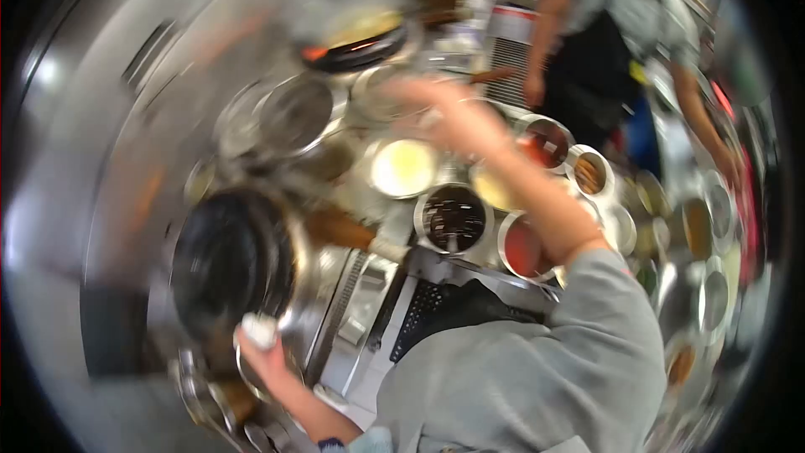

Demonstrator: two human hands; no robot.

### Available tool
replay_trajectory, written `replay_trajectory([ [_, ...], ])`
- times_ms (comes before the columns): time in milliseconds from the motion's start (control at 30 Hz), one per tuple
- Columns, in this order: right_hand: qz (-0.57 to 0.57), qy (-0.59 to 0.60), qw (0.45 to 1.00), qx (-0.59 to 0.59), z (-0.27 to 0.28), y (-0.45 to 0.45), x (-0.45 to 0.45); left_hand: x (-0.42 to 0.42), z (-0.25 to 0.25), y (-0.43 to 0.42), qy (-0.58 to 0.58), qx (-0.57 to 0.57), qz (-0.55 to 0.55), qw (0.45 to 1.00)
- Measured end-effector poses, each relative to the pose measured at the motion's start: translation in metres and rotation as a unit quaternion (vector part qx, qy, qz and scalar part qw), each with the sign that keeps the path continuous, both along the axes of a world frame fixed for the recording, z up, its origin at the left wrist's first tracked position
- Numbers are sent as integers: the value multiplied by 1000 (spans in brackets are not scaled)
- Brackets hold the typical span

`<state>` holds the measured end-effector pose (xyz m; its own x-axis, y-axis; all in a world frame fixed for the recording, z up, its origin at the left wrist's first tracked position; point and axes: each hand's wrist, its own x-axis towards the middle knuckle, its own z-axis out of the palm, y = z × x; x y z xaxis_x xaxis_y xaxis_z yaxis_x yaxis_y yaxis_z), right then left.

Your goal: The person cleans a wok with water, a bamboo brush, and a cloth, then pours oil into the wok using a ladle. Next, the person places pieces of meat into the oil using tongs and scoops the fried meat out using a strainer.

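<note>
My left hand (pixel 267 357), at the lower left, is closed around a crumpled white cloth (pixel 260 330). It is beside the near rim of a large dark wok (pixel 222 256), whose brown handle (pixel 337 226) points right. My right hand (pixel 423 105) is stretched far forward over the pots and is smeared by motion, so its fingers and anything in them cannot be made out. Under and around that arm stand a pot of pale yellow liquid (pixel 403 168), a pot of dark liquid (pixel 454 215) and a pot of red sauce (pixel 523 247).
Another pan (pixel 360 50) with blurred yellow contents sits at the far end, near an empty-looking metal pot (pixel 298 114). A container of brown pieces (pixel 589 174) stands right of my arm. A co-worker in a dark apron (pixel 587 63) is at the upper right, among several more containers.
</note>
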<state>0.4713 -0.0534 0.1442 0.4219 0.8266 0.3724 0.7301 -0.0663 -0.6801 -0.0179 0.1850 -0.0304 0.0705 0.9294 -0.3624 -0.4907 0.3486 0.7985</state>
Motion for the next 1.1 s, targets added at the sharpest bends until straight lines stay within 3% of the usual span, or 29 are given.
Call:
replay_trajectory([
  [33,-59,101,993,-18,-2,8,31,-6,-2,6,-19,-12,-39,999],
  [67,-118,-92,988,-28,-18,12,69,0,10,0,-6,-22,-29,999],
  [100,-122,-73,983,-120,-48,23,120,8,17,-7,5,-34,-28,999],
  [133,-98,115,974,-166,-64,23,135,12,27,-14,4,-33,-45,998],
  [167,-79,298,927,-214,-74,23,134,16,38,-24,4,-32,-70,997],
  [233,129,505,841,-146,-95,23,96,20,46,-45,4,-23,-30,999],
  [300,109,652,730,-172,-85,28,58,13,38,-67,7,-4,5,1000],
  [400,218,689,687,-77,-53,43,12,-7,28,-108,134,-55,-66,987],
  [500,186,654,732,-45,-19,58,9,-27,6,-139,278,-28,-146,949],
  [567,185,679,711,-7,7,68,16,-24,8,-156,309,-41,-151,938],
  [633,183,630,754,34,41,68,11,-24,12,-165,312,-46,-155,936],
  [700,316,621,713,77,59,76,17,-22,16,-171,310,-53,-155,937],
  [767,372,556,737,96,73,85,19,-25,12,-171,317,-45,-160,934],
  [933,330,604,716,116,60,90,28,-16,18,-168,340,-38,-160,926],
  [1033,253,652,711,74,23,78,31,-17,9,-166,314,-26,-146,938],
  [1100,179,623,759,56,-7,67,20,-20,11,-164,321,-27,-170,931],
])
